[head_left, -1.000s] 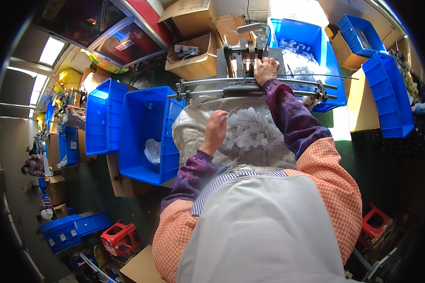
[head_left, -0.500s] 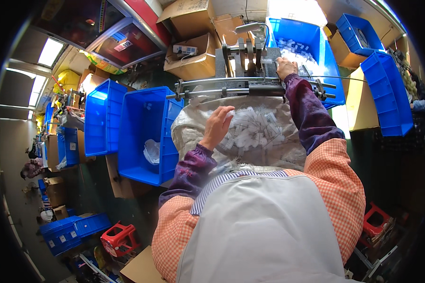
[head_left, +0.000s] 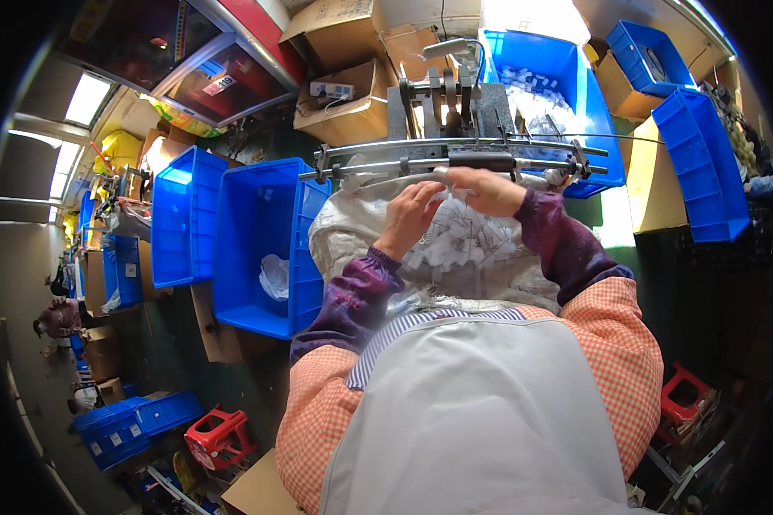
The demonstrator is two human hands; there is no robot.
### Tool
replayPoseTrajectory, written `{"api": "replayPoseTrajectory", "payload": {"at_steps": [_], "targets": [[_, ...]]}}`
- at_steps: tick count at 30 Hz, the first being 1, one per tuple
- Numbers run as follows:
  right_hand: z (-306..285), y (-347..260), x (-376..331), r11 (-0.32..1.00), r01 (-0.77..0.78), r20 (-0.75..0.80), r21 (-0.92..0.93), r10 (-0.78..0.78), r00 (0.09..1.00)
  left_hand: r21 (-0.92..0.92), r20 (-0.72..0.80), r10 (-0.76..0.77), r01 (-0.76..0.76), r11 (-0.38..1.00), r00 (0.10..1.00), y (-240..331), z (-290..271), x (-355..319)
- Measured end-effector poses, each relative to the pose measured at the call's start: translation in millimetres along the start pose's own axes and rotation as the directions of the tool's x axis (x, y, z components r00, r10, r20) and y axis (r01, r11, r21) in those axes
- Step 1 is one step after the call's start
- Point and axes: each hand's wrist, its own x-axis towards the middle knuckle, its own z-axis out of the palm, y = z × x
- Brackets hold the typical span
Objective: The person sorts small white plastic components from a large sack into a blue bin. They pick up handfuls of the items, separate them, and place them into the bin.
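Note:
Both hands are together over a sack cloth (head_left: 343, 236) spread below a machine. On the cloth lies a loose heap of small white, translucent plastic pieces (head_left: 464, 245). My left hand (head_left: 410, 215) has its fingers bent and pressed together around a small white plastic piece, mostly hidden by the fingertips. From the right, my right hand (head_left: 489, 192) reaches across with thumb and fingers pinched, close to the left fingertips. What it pinches is too small to make out. Just beyond the hands stands the dark bench machine (head_left: 445, 112), with wheels and metal rods across its front.
At the back right, a blue bin (head_left: 588, 103) holds many white pieces. A blue bin (head_left: 232, 257) on the left has a clear bag inside. Cardboard boxes (head_left: 352, 103) stand behind the machine. Red stools (head_left: 219, 436) are on the floor, and more blue crates (head_left: 700, 167) stand right.
My right hand has left the machine's right side and come down and left to meet my left hand. The left hand has shifted slightly up and right.

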Motion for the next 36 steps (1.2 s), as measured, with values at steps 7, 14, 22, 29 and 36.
{"api": "replayPoseTrajectory", "payload": {"at_steps": [7,14,22,29,36], "targets": [[-25.5,44.1,11.3,0.919,-0.324,-0.206,-0.223,0.280,0.938,-0.077,-0.050,-0.173,0.168,0.983,0.984,-5.1,-1.1,-20.3],[-43.4,128.5,39.1,0.548,-0.558,-0.517,-0.623,0.246,0.820,-0.097,-0.179,-0.441,0.430,0.898,0.880,-27.2,-18.8,-43.1],[-35.9,143.5,52.3,0.514,-0.564,-0.497,-0.647,0.276,0.822,-0.100,-0.133,-0.412,0.402,0.910,0.901,-20.4,-28.9,-40.0],[-37.4,146.3,52.7,0.563,-0.541,-0.483,-0.625,0.267,0.834,-0.142,-0.042,-0.446,0.436,0.889,0.894,-21.7,-16.1,-51.4],[-35.7,150.1,53.9,0.493,-0.553,-0.475,-0.672,0.285,0.832,-0.121,0.004,-0.517,0.514,0.849,0.856,-39.6,-11.5,-66.1]]}}
